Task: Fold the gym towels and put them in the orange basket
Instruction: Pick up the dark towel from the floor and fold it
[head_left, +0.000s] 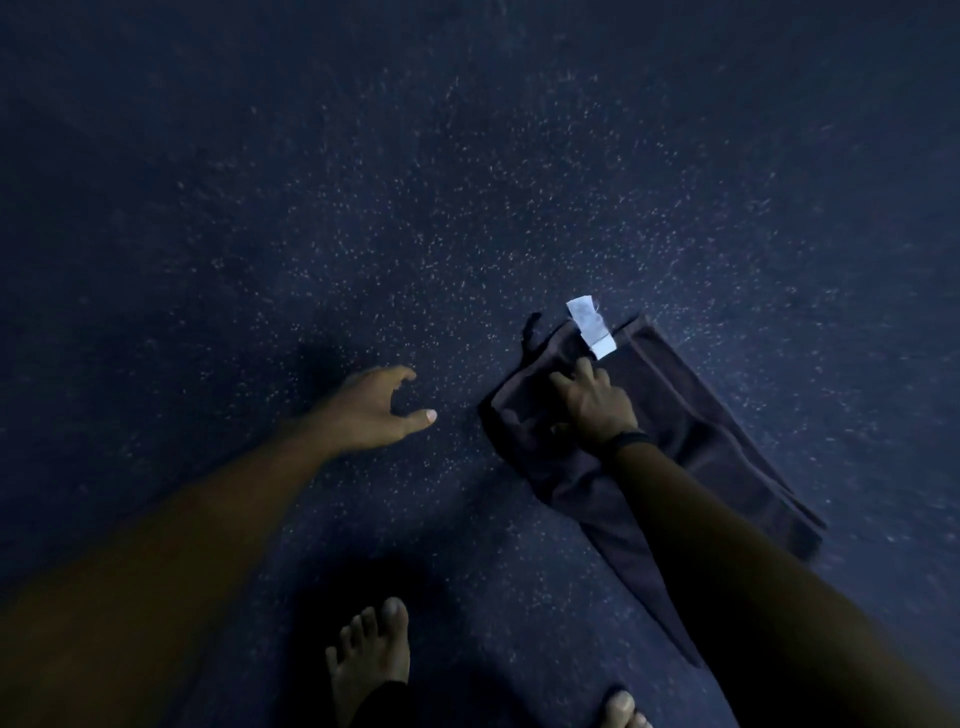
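Observation:
A dark gym towel lies partly folded on the speckled dark floor, right of centre, with a white label sticking out at its far edge. My right hand is on the towel's left part, its fingers curled into the cloth just below the label. My left hand hovers over bare floor to the towel's left, fingers loosely curved and thumb out, holding nothing. No orange basket is in view.
The dark speckled floor fills the whole view. My bare left foot and the toes of my right foot stand at the bottom edge, close to the towel's near corner. A dark band sits on my right wrist.

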